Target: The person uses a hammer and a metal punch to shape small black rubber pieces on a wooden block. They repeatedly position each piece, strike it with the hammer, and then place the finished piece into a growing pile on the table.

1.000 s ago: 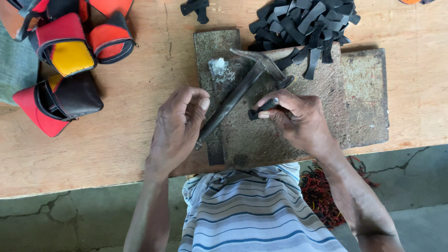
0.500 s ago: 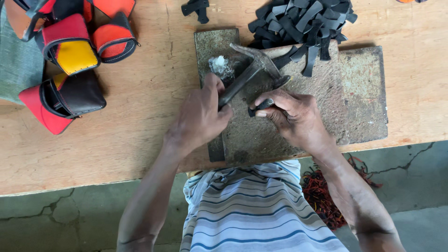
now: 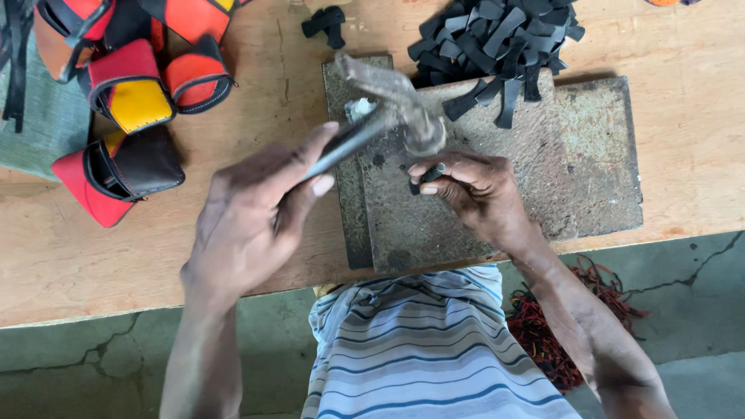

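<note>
Now, starting at the bench's (image 3: 155, 256) left edge, a grey-green cloth (image 3: 39, 124) is lying flat, and red, yellow and black pouches (image 3: 128, 116) are sitting bunched on and beside it toward the far left corner. Nearer the middle, the left hand (image 3: 248, 225) is wrapping closed around the handle of a hammer (image 3: 388, 109), thumb pressing along the shaft. The hammer's long axis is running from that hand up and to the right, so its blurred head is hanging above the block (image 3: 497, 194), a worn grey slab that is resting at the bench's near edge. Just below and right of the head, the right hand (image 3: 481, 194) is pinching a small black piece (image 3: 431, 174) between thumb and fingertips, fingers closed on it and holding it down against the block's surface. The piece is lying directly under the hammer head's line, with the right hand's fingers just beside where the head is pointing; the left hand is standing well to the left of the piece, joined to it only through the hammer. Along the far edge a pile of black strips (image 3: 497, 39) is spilling onto the block's far side, and a lone black scrap (image 3: 326, 22) is lying left of that pile. Below the bench's near edge, red cord (image 3: 543, 334) is lying tangled on the floor at the right.
</note>
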